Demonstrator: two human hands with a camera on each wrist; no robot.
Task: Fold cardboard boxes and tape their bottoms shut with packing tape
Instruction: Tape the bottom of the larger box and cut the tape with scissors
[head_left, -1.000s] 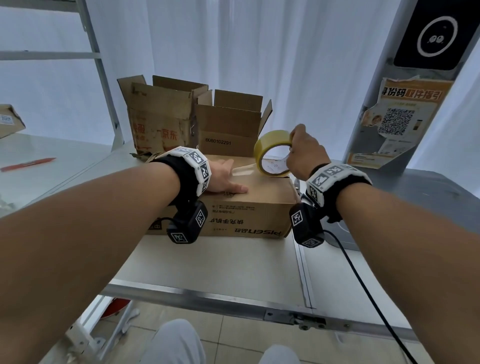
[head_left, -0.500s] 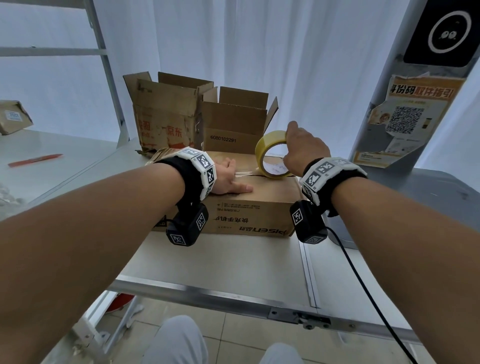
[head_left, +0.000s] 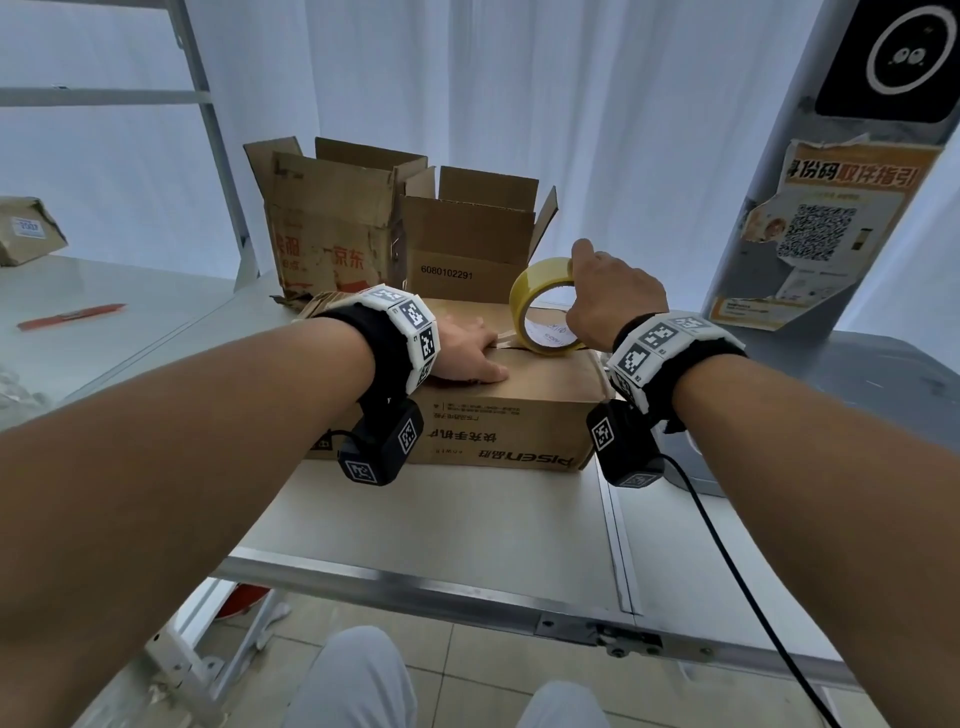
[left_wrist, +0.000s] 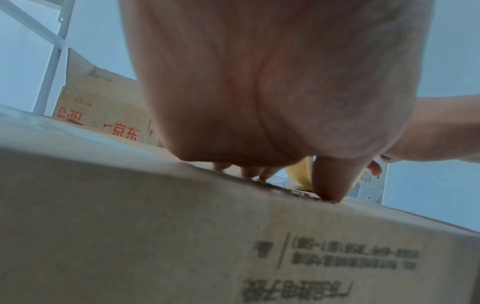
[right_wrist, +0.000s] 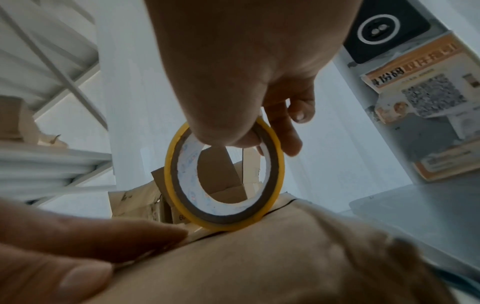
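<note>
A flat brown cardboard box (head_left: 514, 436) with upside-down print lies on the white table (head_left: 441, 525), its closed flaps facing up. My left hand (head_left: 467, 353) presses flat on the box top beside the centre seam, fingers straight; its fingers (left_wrist: 249, 171) touch the cardboard (left_wrist: 182, 236). My right hand (head_left: 608, 296) grips a yellow roll of packing tape (head_left: 540, 306) standing on edge on the seam at the box's right end. In the right wrist view the thumb and fingers pinch the top of the roll (right_wrist: 226, 214), and a strip of tape runs left toward the left fingers (right_wrist: 103, 236).
Two open cardboard boxes (head_left: 332, 223) (head_left: 467, 244) stand upright just behind the flat one. A grey pillar with a QR poster (head_left: 821, 228) rises at the right. A red pen (head_left: 72, 316) and a small box (head_left: 26, 228) lie on the left table.
The tape roll has come down and slightly right along the seam, from raised above the box to standing on its right end. The left hand stays pressed on the box.
</note>
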